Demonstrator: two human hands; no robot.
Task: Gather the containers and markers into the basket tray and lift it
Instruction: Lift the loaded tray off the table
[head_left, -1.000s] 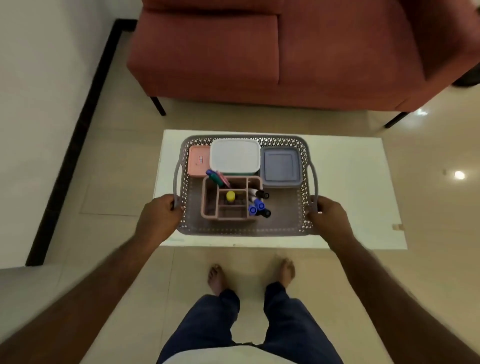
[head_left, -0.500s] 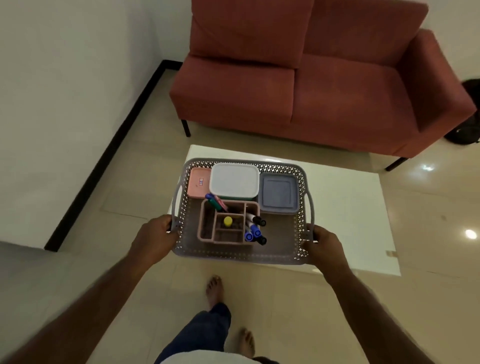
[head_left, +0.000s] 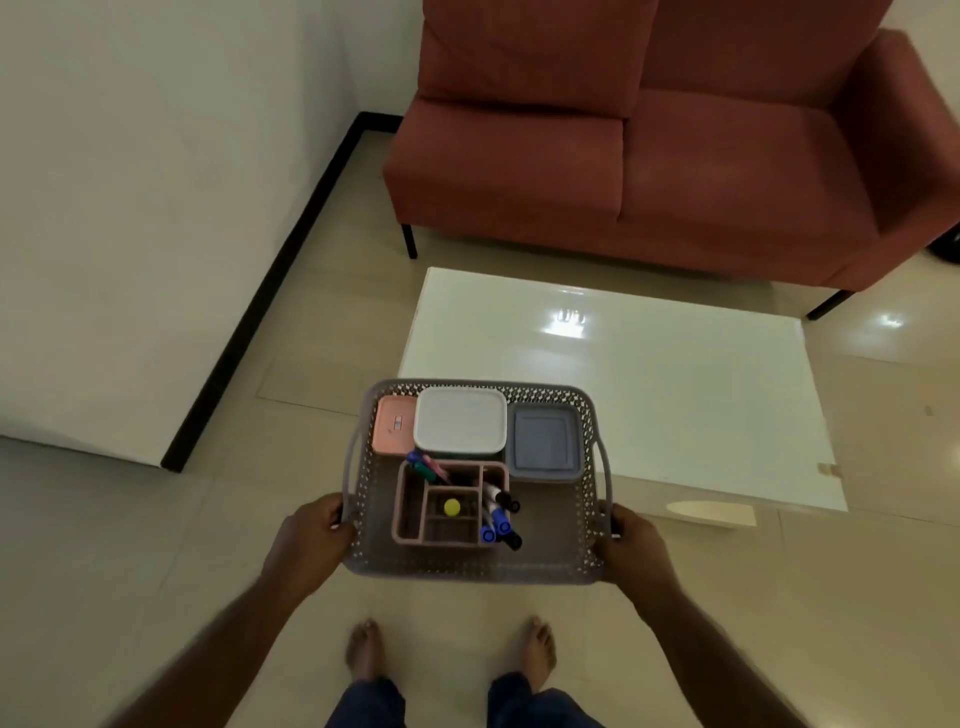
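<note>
I hold a grey perforated basket tray (head_left: 550, 564) in the air over the floor, in front of the low table. My left hand (head_left: 311, 540) grips its left handle and my right hand (head_left: 636, 545) grips its right handle. Along the tray's far side stand a small pink container (head_left: 395, 431), a white-lidded container (head_left: 461, 427) and a grey-blue lidded container (head_left: 544, 442). In front of them sits a pink divided organiser (head_left: 415, 514) holding several markers (head_left: 498, 514) and a yellow-capped item (head_left: 452, 506).
A white low table (head_left: 649, 384) stands ahead and to the right, its near left corner behind the tray. A red sofa (head_left: 675, 156) stands beyond it. A white wall with black skirting (head_left: 249, 322) runs on the left. My bare feet (head_left: 452, 649) are on the tiled floor.
The tray has come off the table and moved back toward me and left; it now hangs over the floor. I have stepped back, both hands still on the handles.
</note>
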